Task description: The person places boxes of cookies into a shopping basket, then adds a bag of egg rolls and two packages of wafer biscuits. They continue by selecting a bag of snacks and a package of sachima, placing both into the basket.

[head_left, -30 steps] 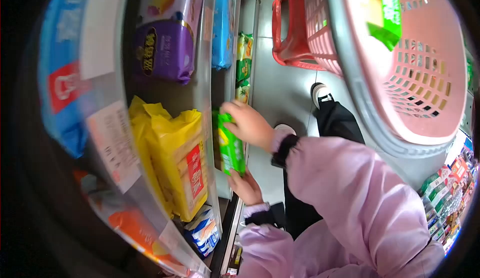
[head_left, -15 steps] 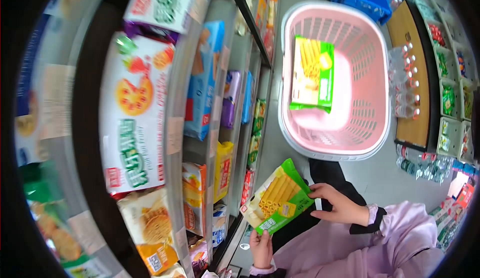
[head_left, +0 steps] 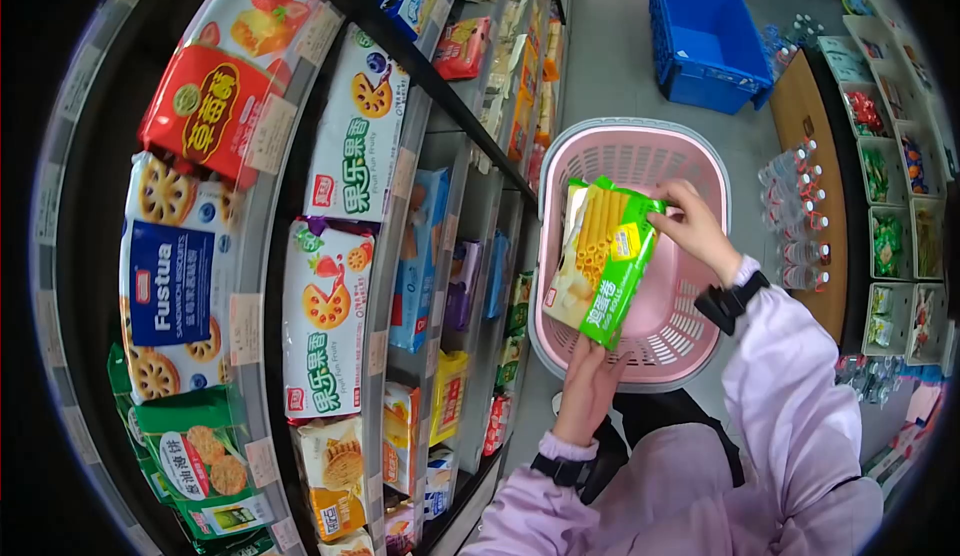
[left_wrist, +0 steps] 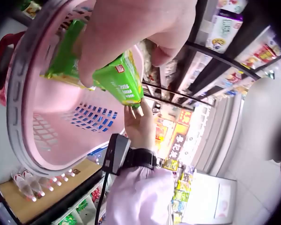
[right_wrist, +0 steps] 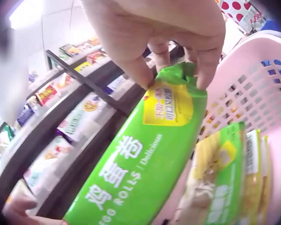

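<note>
A green and yellow pack of egg rolls [head_left: 607, 256] is held in both hands over the pink basket [head_left: 690, 341]. My right hand [head_left: 695, 224] pinches its upper right end; the right wrist view shows thumb and fingers on the crimped end of the pack [right_wrist: 140, 145]. At the lower end, my left hand [head_left: 588, 388] grips the edge, its fingers partly hidden by the pack. Inside the basket, another egg roll pack [right_wrist: 222, 183] stands beside a yellow-edged pack [right_wrist: 252, 176]; the held pack hides most of them in the head view.
Shelves of biscuit packs [head_left: 330, 306] run along the left. Beyond the basket stands a blue crate [head_left: 705, 46]. To the right are bottles [head_left: 800, 211] by a wooden board [head_left: 815, 121] and bins of small packets [head_left: 885, 171].
Both hands have brought the egg roll pack from the shelf, where it was one second ago, to over the basket. The head view has swung with it and shows more shelves.
</note>
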Demonstrator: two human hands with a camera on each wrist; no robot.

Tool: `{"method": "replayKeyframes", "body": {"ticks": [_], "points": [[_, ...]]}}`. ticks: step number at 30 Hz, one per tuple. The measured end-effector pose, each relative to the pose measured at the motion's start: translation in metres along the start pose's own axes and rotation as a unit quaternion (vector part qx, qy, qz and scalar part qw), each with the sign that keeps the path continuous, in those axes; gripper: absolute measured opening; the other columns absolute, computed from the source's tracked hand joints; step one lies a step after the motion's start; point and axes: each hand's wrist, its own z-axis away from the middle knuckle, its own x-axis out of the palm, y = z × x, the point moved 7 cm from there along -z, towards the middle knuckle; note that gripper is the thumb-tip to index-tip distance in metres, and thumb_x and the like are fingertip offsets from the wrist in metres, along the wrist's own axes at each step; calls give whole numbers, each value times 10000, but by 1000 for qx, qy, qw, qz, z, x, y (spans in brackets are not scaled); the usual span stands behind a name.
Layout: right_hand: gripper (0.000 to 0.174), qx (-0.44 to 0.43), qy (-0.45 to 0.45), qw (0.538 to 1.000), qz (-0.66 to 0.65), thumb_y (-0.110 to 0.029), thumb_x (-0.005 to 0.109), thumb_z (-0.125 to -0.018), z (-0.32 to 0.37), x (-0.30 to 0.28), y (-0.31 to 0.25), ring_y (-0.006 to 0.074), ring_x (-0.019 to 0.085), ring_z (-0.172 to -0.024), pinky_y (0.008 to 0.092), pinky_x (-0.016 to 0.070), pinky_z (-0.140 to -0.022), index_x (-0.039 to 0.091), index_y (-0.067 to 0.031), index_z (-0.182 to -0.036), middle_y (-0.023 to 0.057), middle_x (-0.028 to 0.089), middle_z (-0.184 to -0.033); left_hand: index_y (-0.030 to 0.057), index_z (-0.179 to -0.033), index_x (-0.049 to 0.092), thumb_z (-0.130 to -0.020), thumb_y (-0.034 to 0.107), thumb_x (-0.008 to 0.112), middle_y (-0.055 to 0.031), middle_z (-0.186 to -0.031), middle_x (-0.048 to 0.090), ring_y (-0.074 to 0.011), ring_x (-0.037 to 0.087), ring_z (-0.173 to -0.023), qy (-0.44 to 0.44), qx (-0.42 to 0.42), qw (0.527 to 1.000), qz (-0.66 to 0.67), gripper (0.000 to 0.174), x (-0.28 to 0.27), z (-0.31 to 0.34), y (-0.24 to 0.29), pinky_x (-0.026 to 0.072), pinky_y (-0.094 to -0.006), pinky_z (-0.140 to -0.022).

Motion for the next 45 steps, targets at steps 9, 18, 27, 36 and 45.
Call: {"method": "replayKeyframes", "body": {"ticks": [9,18,27,36,45], "points": [[287,6,-15,997,77,-88,614,-722,-72,35,65,312,495,-948,367,407,-854,571,-71,-1005,160,556,-944,197,-1293,346,-829,155,487,51,-1251,435,-138,376,-1150,71,-23,997,4,487,-18,-70,-38,225,-396,-976],[519,-82,-13,990,115,-45,586,-733,43,23,-13,381,427,-1124,403,358,-948,387,-8,-1210,235,402,-1225,7,-1215,388,-892,102,435,-127,-1218,459,-218,480,-1068,95,-33,993,-68,339,-11,0,6,385,-379,-947],[411,-72,-334,939,-36,-104,583,-747,178,127,-66,342,495,-1008,394,411,-866,453,4,-1122,179,491,-1095,-16,-1163,454,-909,93,419,-143,-1060,562,-188,586,-904,266,-16,945,-189,278,-131,126,12,465,-294,-842],[455,3,-363,932,-7,-11,516,-741,213,238,-22,382,453,-1074,394,387,-916,397,41,-1177,247,411,-1187,16,-1139,469,-872,98,451,-122,-1037,577,-195,602,-861,310,-74,941,-116,279,-265,112,-11,500,-291,-751],[483,181,-262,948,9,-48,535,-740,217,325,89,406,433,-1074,428,356,-926,386,37,-1192,252,425,-1162,-37,-1251,343,-784,148,604,-82,-1053,522,-158,516,-957,371,-57,851,-368,566,-404,2,-1,441,-294,-772]]}}
